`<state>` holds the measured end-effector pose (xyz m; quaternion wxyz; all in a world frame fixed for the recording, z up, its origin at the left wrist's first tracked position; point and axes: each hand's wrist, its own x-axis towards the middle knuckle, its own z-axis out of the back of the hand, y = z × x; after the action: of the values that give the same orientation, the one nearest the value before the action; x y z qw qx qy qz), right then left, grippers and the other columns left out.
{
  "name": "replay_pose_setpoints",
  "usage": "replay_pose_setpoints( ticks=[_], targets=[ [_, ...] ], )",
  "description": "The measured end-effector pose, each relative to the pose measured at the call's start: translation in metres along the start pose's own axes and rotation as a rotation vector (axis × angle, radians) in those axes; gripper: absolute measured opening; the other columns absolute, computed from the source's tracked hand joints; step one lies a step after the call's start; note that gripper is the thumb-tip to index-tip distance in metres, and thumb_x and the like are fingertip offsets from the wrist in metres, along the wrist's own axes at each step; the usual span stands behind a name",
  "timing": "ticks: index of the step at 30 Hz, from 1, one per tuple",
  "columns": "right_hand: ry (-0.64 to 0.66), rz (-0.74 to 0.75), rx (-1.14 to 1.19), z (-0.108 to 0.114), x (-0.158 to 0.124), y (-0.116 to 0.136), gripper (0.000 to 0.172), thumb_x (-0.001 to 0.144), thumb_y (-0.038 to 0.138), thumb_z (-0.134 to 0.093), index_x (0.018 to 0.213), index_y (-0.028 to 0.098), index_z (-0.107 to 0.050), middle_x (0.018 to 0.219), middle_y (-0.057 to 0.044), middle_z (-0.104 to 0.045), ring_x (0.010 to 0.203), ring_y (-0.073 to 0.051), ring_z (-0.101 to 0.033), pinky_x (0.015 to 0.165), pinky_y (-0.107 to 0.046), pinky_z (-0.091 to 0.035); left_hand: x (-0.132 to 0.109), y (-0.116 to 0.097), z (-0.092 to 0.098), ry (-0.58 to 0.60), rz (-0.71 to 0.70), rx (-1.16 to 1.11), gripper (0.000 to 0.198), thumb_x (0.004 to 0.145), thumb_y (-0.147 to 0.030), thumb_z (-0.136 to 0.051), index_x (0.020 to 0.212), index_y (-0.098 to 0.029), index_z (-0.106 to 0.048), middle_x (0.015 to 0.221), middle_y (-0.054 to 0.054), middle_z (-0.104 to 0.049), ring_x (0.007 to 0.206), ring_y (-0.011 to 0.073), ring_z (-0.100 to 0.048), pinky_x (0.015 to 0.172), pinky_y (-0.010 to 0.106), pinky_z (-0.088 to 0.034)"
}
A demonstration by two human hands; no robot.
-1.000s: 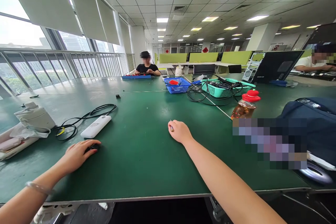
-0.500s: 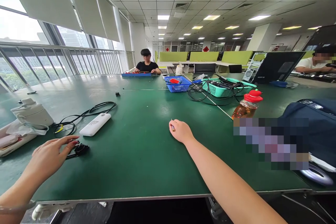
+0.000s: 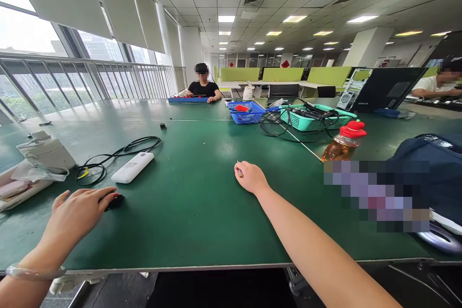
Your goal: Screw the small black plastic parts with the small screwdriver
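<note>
A: Starting with the left hand [image 3: 77, 211]: open or closed?
B: Open, palm down, fingers spread, low over the green worktop [image 3: 195, 221]. Fingertips touching a small black object [image 3: 115, 200], not wrapped round it. Clear bangle [image 3: 32, 272] on the wrist.
A: And around that small black object?
B: Just beyond, a white oblong device [image 3: 132, 167] lying flat. Behind that, a looped black cable [image 3: 119, 150]. Farther left, a white appliance [image 3: 46, 153] close to the worktop's edge.
A: On to the right hand [image 3: 252, 179].
B: Closed in a loose fist, resting on the worktop near the middle, well apart from the left hand. Gripping a thin tool [image 3: 239, 171], with only a short tip showing past thumb and forefinger, pointing away from the body. Too small to tell the kind.
A: To the right of that?
B: A bottle [image 3: 341, 147] of amber liquid with a red cap, near a dark blue bag [image 3: 433, 168]. Farther back, a blue basket [image 3: 246, 116] and a teal basket [image 3: 314, 122] with black leads spilling out, then a laptop [image 3: 386, 89] seen from behind.
A: Anyone else?
B: A person in black [image 3: 202, 89] seated at the far end, hands by a blue tray [image 3: 187, 100]. Another at far right beyond the laptop, mostly cut off.
</note>
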<state>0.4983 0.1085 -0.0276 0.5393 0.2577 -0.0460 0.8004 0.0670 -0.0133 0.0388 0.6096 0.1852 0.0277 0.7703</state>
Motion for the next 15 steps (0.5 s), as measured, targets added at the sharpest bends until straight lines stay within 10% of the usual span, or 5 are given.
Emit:
replay_pose_setpoints(
  ticks=[6, 15],
  targets=[
    [0.003, -0.001, 0.009, -0.0005, 0.0006, -0.0006, 0.014, 0.085, 0.019, -0.047, 0.078, 0.022, -0.059, 0.072, 0.001, -0.056, 0.055, -0.011, -0.040, 0.055, -0.023, -0.025, 0.0043, 0.0045, -0.0020, -0.034, 0.044, 0.004, 0.048, 0.091, -0.051, -0.035, 0.117, -0.026, -0.067, 0.103, 0.010, -0.073, 0.100, 0.0282, -0.063, 0.088, 0.037, -0.038],
    [0.004, 0.004, -0.003, -0.0016, 0.0010, -0.0008, 0.016, 0.087, 0.021, -0.046, 0.080, 0.022, -0.061, 0.075, 0.000, -0.059, 0.058, -0.011, -0.045, 0.057, -0.024, -0.026, 0.0088, -0.0034, 0.0079, 0.214, 0.098, -0.187, 0.057, 0.086, -0.061, -0.032, 0.118, -0.029, -0.066, 0.108, 0.010, -0.071, 0.096, 0.0323, -0.064, 0.075, 0.037, -0.045]
  ],
)
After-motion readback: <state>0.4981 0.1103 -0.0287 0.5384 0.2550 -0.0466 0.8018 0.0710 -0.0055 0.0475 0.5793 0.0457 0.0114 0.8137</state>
